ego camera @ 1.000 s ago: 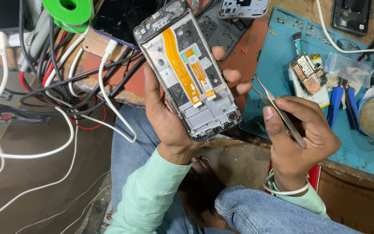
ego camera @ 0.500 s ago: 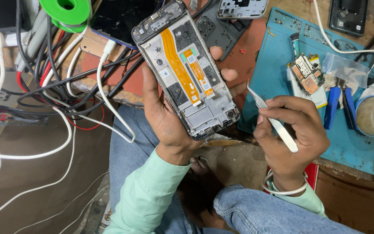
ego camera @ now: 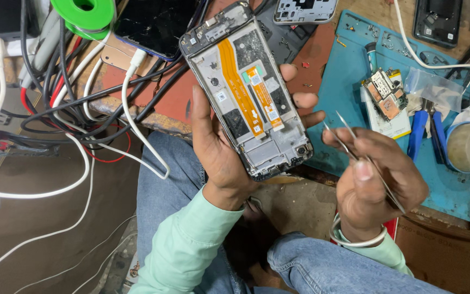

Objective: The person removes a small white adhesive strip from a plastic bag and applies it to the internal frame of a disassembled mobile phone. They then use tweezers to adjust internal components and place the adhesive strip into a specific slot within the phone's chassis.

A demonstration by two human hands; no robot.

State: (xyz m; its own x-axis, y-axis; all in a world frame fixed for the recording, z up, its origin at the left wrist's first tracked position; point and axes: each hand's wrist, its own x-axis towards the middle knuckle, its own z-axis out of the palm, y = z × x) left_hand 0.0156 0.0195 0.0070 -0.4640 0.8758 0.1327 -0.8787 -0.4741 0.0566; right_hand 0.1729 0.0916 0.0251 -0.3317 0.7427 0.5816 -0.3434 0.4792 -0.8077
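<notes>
Holding the opened phone (ego camera: pixel 247 92) back-side up in our left hand (ego camera: pixel 221 149), we cradle its frame between palm and fingers, well above our lap and just off the edge of the bench (ego camera: pixel 159 98). Back cover is off; an orange flex cable (ego camera: pixel 239 87) runs down the middle of the frame, with a second short strip beside it. Our right hand (ego camera: pixel 373 182) is closed around a pair of metal tweezers (ego camera: pixel 357 149), tips pointing up and left, near the phone's lower right edge but not touching it.

Notes on doing this well, as we judge it:
- Keep the left grip on the frame edges only; fingertips wrapped over the right side sit close to the flex strips, so no pressing there.
- Bring the tweezer tips in low and flat, not stabbing down, since the ribbon looks thin and likely tears.
- Steady the right wrist against the knee or the bench edge before contact.
- Tilt the phone toward the light; small connectors are hard to make out.

Nearby: blue work mat (ego camera: pixel 349 71) holding a loose circuit board (ego camera: pixel 385 95), blue-handled pliers (ego camera: pixel 426 128), tangled cables (ego camera: pixel 82 109) at left.
</notes>
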